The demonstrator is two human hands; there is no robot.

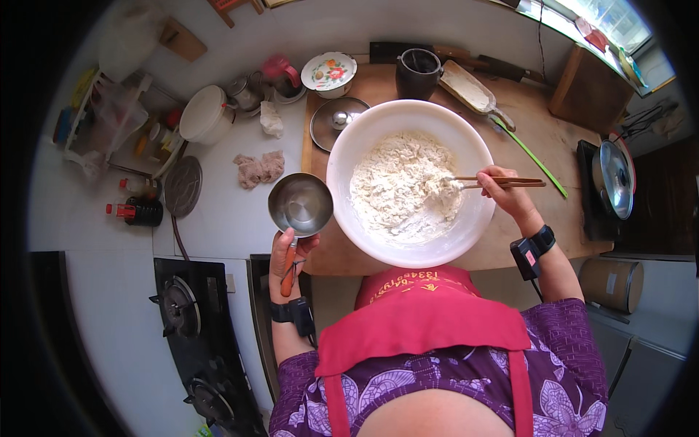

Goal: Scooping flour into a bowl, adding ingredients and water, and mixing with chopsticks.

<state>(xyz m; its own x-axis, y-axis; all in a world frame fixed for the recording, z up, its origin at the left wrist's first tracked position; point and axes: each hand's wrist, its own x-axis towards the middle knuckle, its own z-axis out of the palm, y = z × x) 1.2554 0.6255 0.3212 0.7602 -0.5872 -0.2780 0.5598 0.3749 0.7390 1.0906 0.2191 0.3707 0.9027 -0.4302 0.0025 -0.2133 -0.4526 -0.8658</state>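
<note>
A large white plastic basin [349,229] holds shaggy, crumbly flour dough [404,180], with loose dry flour at its near side. My right hand [505,191] grips a pair of wooden chopsticks [519,182] over the basin's right rim; their tips are stuck in the dough and coated with it. Left of the basin, my left hand [292,257] holds a metal ladle [300,205] by its wooden handle, the bowl facing up and close beside the basin's rim. A little liquid may lie in the ladle, but I cannot tell.
The basin stands on a wooden board [551,218]. Behind it are a glass lid [333,123], a floral enamel bowl [329,74], a dark pot [419,76], a floury scoop [467,87] and cleavers [401,53]. A lidded pan [614,175] stands right, a gas stove [202,338] left.
</note>
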